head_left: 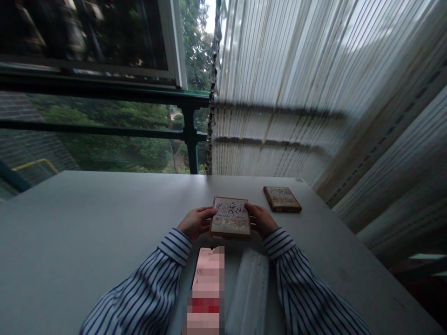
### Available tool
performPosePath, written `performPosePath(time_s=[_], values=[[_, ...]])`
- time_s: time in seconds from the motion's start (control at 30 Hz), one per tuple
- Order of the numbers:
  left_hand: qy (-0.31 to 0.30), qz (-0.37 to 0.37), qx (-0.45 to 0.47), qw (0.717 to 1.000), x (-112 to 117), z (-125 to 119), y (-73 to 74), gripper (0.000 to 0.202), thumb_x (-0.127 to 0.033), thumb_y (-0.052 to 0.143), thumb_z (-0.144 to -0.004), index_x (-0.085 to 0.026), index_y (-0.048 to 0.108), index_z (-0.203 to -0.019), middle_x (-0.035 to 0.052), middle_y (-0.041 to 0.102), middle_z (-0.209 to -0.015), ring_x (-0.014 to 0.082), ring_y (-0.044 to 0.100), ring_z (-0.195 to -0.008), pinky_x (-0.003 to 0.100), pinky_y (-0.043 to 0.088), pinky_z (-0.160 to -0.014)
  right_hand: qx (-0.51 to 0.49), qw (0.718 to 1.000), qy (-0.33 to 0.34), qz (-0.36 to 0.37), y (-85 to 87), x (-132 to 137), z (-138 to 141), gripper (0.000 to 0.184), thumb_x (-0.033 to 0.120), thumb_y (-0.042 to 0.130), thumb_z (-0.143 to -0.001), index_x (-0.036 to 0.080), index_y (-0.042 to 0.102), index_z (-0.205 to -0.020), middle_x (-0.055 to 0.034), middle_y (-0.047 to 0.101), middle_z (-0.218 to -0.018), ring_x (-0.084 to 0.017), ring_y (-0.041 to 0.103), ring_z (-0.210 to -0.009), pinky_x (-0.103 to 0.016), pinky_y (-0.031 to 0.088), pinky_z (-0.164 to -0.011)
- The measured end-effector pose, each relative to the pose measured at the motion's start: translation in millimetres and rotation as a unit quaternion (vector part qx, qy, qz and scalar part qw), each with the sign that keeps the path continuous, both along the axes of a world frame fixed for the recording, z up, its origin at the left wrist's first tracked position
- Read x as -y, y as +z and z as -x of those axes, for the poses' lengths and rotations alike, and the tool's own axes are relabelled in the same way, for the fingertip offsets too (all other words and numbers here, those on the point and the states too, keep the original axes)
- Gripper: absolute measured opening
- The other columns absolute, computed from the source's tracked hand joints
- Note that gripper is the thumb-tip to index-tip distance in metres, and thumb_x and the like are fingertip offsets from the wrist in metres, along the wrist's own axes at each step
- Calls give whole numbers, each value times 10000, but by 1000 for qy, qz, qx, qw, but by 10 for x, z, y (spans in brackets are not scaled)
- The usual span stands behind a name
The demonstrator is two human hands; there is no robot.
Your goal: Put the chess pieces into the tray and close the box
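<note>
A square Chinese chess box (230, 218), with brown edges and a pale printed lid, is held between my two hands above the near middle of the white table. My left hand (197, 222) is closed on its left side, thumb on the lid's edge. Gripping the right side is my right hand (260, 218), its thumb near the upper right corner. The box appears closed, and what it contains is hidden. A second, similar box (282, 199) lies flat on the table, beyond my right hand.
Below the held box lies a phone (206, 270) with a pinkish screen, partly blurred out. Beside it is a whitish translucent plastic packet (249, 288). The white table (104, 218) reaches to a green railing (190, 135) and a striped curtain (279, 83).
</note>
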State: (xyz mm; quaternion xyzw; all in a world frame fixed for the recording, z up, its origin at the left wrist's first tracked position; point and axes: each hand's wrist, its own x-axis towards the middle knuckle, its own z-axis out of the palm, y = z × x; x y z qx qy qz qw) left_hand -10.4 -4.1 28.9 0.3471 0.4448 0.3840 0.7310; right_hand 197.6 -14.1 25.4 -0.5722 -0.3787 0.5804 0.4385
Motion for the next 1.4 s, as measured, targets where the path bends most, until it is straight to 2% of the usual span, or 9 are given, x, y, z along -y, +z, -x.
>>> performPosePath(time_s=[0.23,0.5,0.67,0.87,1.17,1.4], values=[[40,-2,-8,999,24,67,81,215,-184,618,-702,-107,603,-902,69,676,-777,138,639,-631,215,510,-562,-15,999,40,4,54,90,35,201,322,571,-735,168,566,-864,4,579,-661,-65,511,-475,-163,377,-412],[51,4,4,999,60,88,100,187,-167,591,-733,-94,608,-905,80,683,-757,132,637,-604,197,502,-541,-14,998,51,-22,76,118,30,221,288,599,-719,155,590,-894,-19,612,-739,-80,535,-536,-204,448,-487],[43,-1,19,999,90,43,128,144,-166,587,-744,-80,608,-858,98,684,-760,131,637,-594,204,509,-565,-25,998,49,-36,97,154,-25,201,288,604,-715,150,616,-861,-19,612,-709,-80,529,-532,-216,465,-513],[27,-10,26,999,131,-18,177,188,-178,573,-761,-80,597,-919,109,684,-811,153,650,-661,216,518,-595,-31,998,38,-33,115,224,-117,222,295,624,-704,154,618,-875,-17,614,-709,-81,531,-533,-211,467,-511],[1,-20,43,999,160,-121,198,211,-157,574,-759,-52,600,-941,144,676,-847,169,653,-707,239,524,-645,-34,999,4,-9,269,334,-212,167,228,606,-719,151,597,-867,-36,632,-765,-90,558,-538,-217,465,-509],[-15,-25,24,999,178,-169,218,213,-190,611,-735,-69,621,-910,137,680,-839,169,653,-706,247,526,-649,-9,1000,-4,-18,307,377,-299,187,245,624,-707,144,614,-865,-44,633,-737,-70,509,-475,-175,398,-412]])
